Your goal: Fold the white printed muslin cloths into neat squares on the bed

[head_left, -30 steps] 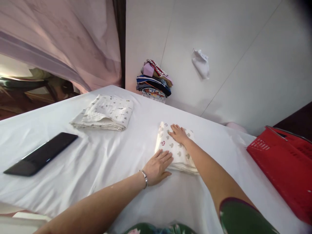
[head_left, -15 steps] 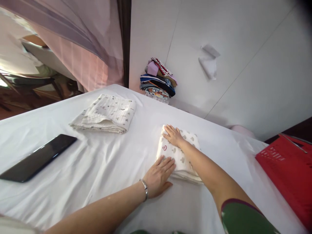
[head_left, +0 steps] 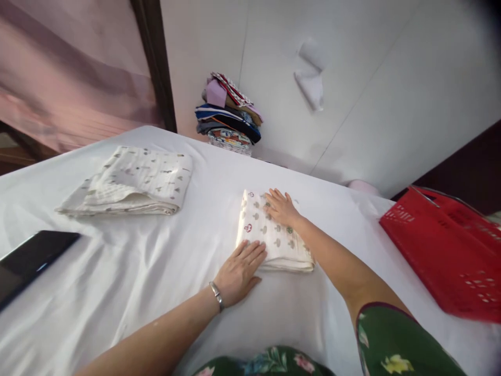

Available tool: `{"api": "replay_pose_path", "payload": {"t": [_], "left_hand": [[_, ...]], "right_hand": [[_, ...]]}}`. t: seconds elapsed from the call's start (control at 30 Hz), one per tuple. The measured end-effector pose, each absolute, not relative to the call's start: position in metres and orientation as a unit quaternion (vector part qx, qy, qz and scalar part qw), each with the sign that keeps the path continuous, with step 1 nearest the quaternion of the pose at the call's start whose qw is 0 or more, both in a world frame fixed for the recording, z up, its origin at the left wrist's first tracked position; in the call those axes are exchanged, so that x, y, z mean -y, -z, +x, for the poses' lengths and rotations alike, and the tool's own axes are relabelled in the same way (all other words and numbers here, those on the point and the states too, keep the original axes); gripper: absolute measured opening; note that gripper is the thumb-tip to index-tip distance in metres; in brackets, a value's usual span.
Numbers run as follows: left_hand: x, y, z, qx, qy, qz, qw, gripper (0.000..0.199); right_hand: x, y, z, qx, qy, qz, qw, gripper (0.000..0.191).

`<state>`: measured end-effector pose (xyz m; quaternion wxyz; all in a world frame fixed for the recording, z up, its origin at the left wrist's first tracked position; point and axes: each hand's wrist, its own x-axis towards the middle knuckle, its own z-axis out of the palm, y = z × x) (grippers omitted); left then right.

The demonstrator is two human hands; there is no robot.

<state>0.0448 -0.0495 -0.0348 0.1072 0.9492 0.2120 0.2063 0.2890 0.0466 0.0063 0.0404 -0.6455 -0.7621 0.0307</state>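
Observation:
A folded white cloth [head_left: 274,243] printed with small grey and red mushroom-like shapes lies flat on the white sheet. My left hand [head_left: 239,271], with a silver bracelet at the wrist, rests with fingers stretched out on its near left corner. Across the far part of the same cloth, my right hand [head_left: 282,208] lies flat with fingers spread. Neither hand grips anything. To the left sits a second folded white cloth [head_left: 136,180] with small dark prints, untouched.
A dark, glossy flat device [head_left: 35,261] is at the left edge. On the right stands a red perforated basket [head_left: 438,256]. Beyond the far edge of the white sheet [head_left: 129,277] is a pile of folded clothes [head_left: 229,115]. A pink curtain [head_left: 78,78] hangs at the far left.
The view has shifted right, so things appear further left and more of the red basket shows. My right hand has slid rightward over the cloth; my left hand stays on its near corner.

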Motion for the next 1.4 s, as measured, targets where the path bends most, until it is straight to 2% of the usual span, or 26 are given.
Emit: {"api": "replay_pose_path", "payload": {"t": [0.17,0.33,0.4,0.57,0.73,0.83,1.1,1.27,1.4], "left_hand": [[0.048,0.035,0.049,-0.214,-0.223,0.947,0.091,0.042],[0.045,0.035,0.049,-0.211,-0.228,0.948,0.069,0.038],[0.044,0.035,0.048,-0.206,-0.226,0.95,0.069,0.038],[0.041,0.036,0.048,-0.202,-0.233,0.949,0.072,0.037],[0.037,0.037,0.05,-0.205,-0.263,0.939,0.082,0.032],[0.035,0.036,0.052,-0.204,-0.292,0.931,0.085,0.028],[0.047,0.019,0.07,-0.21,-0.326,0.921,0.045,0.021],[0.053,0.006,0.1,-0.189,-0.3,0.935,0.01,0.023],[0.063,0.002,0.132,-0.187,-0.281,0.941,0.005,0.024]], "right_hand": [[-0.033,0.008,0.338,0.681,-0.079,-0.727,0.027,0.061],[-0.037,0.007,0.339,0.682,-0.118,-0.719,0.067,0.061],[-0.031,0.005,0.339,0.667,-0.135,-0.722,0.126,0.058],[0.018,0.008,0.347,0.558,-0.142,-0.744,0.339,0.046],[0.094,0.009,0.34,0.514,-0.155,-0.725,0.432,0.03],[0.128,0.007,0.324,0.574,-0.122,-0.685,0.433,0.022],[0.151,0.008,0.31,0.698,-0.025,-0.64,0.322,0.02],[0.154,0.011,0.313,0.662,-0.007,-0.669,0.339,0.022],[0.156,0.012,0.315,0.619,-0.05,-0.694,0.364,0.024]]}}
